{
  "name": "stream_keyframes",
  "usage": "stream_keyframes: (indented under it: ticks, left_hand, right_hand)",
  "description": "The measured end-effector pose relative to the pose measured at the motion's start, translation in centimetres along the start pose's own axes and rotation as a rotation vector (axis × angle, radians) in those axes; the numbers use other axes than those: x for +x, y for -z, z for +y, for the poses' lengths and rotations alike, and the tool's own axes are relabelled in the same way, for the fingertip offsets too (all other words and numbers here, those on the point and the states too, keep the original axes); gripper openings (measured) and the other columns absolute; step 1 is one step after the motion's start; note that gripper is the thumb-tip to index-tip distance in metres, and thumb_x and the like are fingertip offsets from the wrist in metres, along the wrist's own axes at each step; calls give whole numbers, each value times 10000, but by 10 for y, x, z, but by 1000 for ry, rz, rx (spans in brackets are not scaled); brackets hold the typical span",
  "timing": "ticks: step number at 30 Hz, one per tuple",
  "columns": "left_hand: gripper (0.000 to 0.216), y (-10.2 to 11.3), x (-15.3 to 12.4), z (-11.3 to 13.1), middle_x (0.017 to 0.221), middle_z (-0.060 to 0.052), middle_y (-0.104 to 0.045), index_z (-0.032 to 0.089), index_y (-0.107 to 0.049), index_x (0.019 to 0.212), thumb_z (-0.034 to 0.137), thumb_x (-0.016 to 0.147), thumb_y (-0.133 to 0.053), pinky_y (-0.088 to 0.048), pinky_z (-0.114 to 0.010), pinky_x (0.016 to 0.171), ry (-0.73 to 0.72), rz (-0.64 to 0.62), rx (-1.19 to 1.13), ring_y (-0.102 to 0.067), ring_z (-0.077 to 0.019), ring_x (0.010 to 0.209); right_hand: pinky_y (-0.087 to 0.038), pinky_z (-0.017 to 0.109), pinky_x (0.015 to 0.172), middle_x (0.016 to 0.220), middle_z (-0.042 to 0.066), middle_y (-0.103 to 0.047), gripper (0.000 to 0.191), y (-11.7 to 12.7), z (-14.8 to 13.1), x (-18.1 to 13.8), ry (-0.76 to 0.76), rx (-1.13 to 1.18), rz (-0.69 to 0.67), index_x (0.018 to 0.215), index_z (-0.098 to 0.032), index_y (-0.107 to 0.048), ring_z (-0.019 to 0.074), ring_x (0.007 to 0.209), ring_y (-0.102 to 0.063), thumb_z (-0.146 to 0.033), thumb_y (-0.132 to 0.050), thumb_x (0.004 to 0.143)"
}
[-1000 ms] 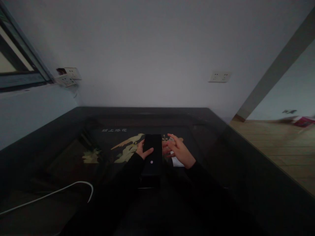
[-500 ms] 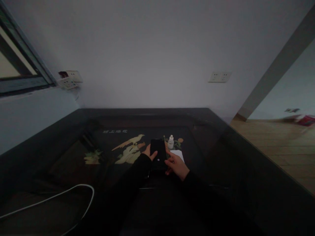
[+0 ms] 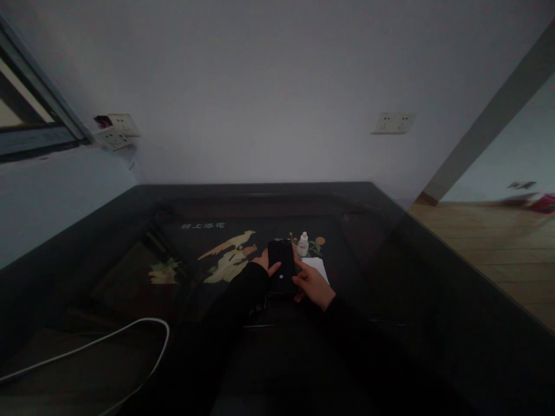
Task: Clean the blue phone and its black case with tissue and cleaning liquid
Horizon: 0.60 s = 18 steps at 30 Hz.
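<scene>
A black smartphone (image 3: 280,258) is held above the dark table, its dark screen facing me with one small light dot near the lower end. My left hand (image 3: 263,262) is closed round its left side, thumb lying over the front edge. At the lower right edge of the phone, my right hand (image 3: 315,285) pinches with thumb and fingers; its fingertips are partly hidden. Just beyond the right hand stands a small white dropper-type bottle (image 3: 303,245), upright. White paper (image 3: 317,267) lies partly under or behind the right hand.
The glossy black table (image 3: 368,231) bears a bird and flower design (image 3: 229,257). A white cable (image 3: 147,319) curves across the lower left. Wall sockets (image 3: 393,123) sit on the wall behind. To the right is wooden floor (image 3: 485,231), and a window (image 3: 30,110) is at the left.
The view has shifted slightly, so the table and wall appear higher. Both hands keep hold of the phone, with hardly any change in their grip.
</scene>
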<state>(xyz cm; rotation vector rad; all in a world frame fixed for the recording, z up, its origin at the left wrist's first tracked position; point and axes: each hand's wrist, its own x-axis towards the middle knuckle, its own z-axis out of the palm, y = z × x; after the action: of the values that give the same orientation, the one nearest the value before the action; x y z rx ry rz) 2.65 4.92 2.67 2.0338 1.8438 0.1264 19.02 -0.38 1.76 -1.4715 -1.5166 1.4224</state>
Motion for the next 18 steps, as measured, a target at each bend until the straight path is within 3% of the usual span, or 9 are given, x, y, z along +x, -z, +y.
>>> stream_keyframes:
  ticks: [7, 13, 18]
  left_hand:
    - [695, 6, -2, 4, 1095, -180, -605, 96, -274, 1353, 501, 805, -412, -446, -332, 799, 50, -50, 72, -596, -276, 985]
    - [752, 7, 0, 7, 1143, -221, -571, 60, -202, 1384, 509, 812, -396, -435, -359, 827, 73, -86, 115, -569, -307, 1032]
    - [762, 6, 2, 8, 1153, -246, -556, 42, -186, 1387, 503, 815, -390, -427, -381, 839, 81, -93, 145, -567, -321, 1031]
  right_hand:
    - [-443, 214, 497, 717, 15, -621, 530, 4, -18, -4, 5, -349, -11, 1340, -115, -280, 108, 459, -578, -144, -427, 832]
    - [-417, 261, 707, 880, 112, -660, 471, 4, -31, -3, 34, -597, 6, 1286, -87, -367, 199, 813, -629, -143, -464, 829]
    - [-405, 279, 758, 982, 159, -645, 510, 4, -30, -3, 50, -690, 13, 1317, -59, -329, 225, 932, -605, -165, -461, 836]
